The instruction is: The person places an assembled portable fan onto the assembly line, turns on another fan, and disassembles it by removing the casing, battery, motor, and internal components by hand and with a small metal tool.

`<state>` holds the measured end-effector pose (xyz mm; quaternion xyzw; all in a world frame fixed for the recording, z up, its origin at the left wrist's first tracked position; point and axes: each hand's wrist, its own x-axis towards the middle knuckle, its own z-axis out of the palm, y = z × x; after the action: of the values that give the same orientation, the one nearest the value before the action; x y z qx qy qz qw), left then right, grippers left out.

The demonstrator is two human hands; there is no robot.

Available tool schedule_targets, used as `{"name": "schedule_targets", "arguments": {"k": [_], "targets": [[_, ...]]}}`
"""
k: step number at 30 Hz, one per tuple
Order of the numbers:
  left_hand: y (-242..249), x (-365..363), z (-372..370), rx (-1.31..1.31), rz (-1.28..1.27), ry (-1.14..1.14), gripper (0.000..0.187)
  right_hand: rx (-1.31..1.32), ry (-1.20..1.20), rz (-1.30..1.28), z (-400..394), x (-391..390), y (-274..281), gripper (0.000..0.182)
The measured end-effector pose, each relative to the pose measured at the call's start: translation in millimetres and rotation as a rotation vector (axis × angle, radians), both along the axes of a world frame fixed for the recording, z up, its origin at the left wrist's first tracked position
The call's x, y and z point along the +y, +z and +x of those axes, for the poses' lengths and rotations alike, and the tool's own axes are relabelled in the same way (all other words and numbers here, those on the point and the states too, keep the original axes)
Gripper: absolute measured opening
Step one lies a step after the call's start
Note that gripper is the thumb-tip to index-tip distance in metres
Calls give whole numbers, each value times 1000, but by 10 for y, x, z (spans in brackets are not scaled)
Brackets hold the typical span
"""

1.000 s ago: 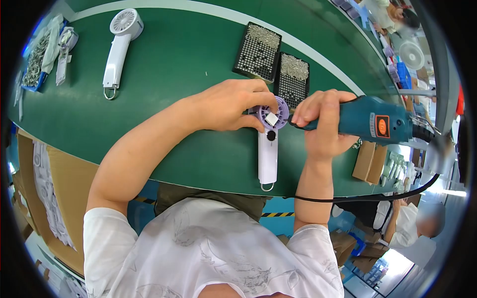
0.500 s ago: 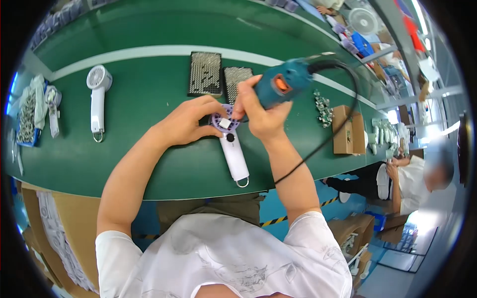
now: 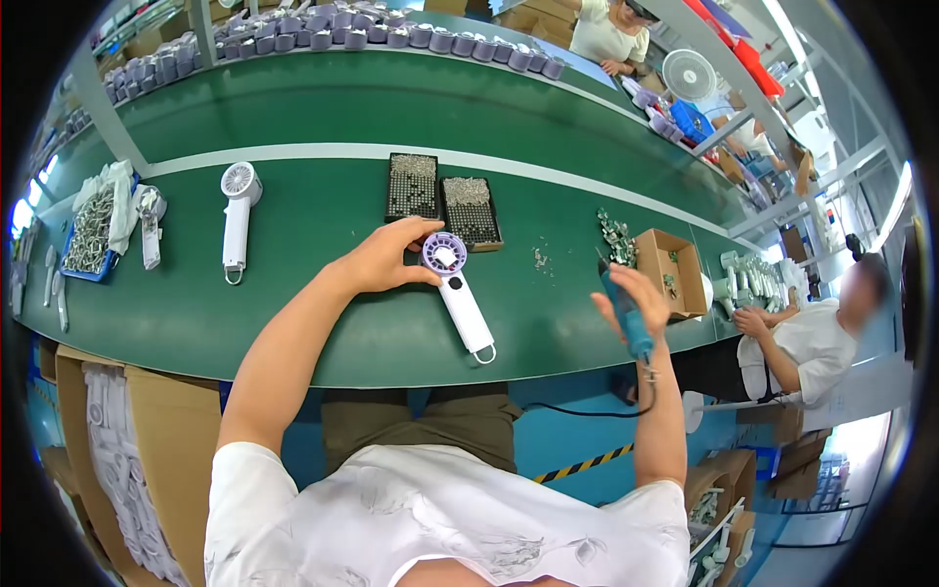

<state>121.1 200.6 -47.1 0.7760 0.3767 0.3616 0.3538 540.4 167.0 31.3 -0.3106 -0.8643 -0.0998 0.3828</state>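
At the green table (image 3: 558,323), left hand (image 3: 386,258) clamped on a purple-rimmed fan (image 3: 460,301), right hand (image 3: 644,296) loose around a teal screwdriver (image 3: 633,325).

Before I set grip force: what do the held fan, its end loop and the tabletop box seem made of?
Fan: likely plastic, smooth white with lilac head. Loop: probably metal, thin and silvery. Box: seemingly cardboard, by its matte brown walls.

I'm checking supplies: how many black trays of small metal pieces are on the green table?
2: the left tray sits just beyond the left hand; the right tray is beside it, beyond the held fan.
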Motion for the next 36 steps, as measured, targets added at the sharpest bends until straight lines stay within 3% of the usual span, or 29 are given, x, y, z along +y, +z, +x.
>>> {"name": "schedule_targets", "arguments": {"k": [5,12,18,21,23,25,26,29,30,33,35,36], "targets": [[-49,44,4,39,50,-9,66,-329,-62,-278,502,-8,-436,40],[-106,-6,13,-4,-16,31,66,-578,-18,-259,603,242,-547,48],[-151,-30,13,-232,-141,73,55,-726,-46,-206,623,283,-428,60],[-146,-16,6,-320,-225,115,51,-588,-67,-111,571,340,-412,64],[-115,-13,1,-310,-241,179,52,-574,-90,-110,524,345,-438,57],[-58,-56,24,-353,-253,206,51,-280,-311,-320,504,361,-591,45],[-49,-51,19,-355,-260,220,52,-281,-341,-292,490,376,-636,34],[-25,-68,-4,-333,-245,272,55,-244,-418,-361,403,355,-685,30],[-21,-75,-10,-318,-228,282,56,-251,-457,-212,326,340,-693,29],[-18,-100,21,-317,-208,314,55,-147,-415,-132,-163,130,-366,29],[1,-107,60,-292,-194,317,55,150,-237,-404,-583,-66,-164,29],[20,-118,68,-285,-182,309,54,325,-152,-663,-730,-137,-195,29]]}}
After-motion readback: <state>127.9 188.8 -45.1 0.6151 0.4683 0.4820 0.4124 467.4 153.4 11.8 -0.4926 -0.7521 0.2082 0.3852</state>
